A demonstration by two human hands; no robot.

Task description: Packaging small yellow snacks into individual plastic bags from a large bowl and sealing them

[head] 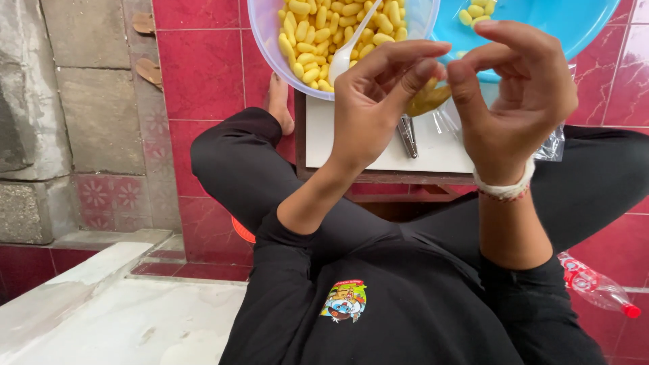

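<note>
Both hands, left hand (370,101) and right hand (514,94), pinch a small clear bag (433,101) of yellow snacks just below the bowl (270,40).

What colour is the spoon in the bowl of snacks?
White spoon, clearest in the head view.

Both hands are raised above the small white board (365,145). The left hand (375,101) curls, thumb and forefinger pinched toward the right hand (517,94), whose fingertips meet them over the board's far edge. Both forearms rise from black sleeves; the right wrist wears a white band.
</note>
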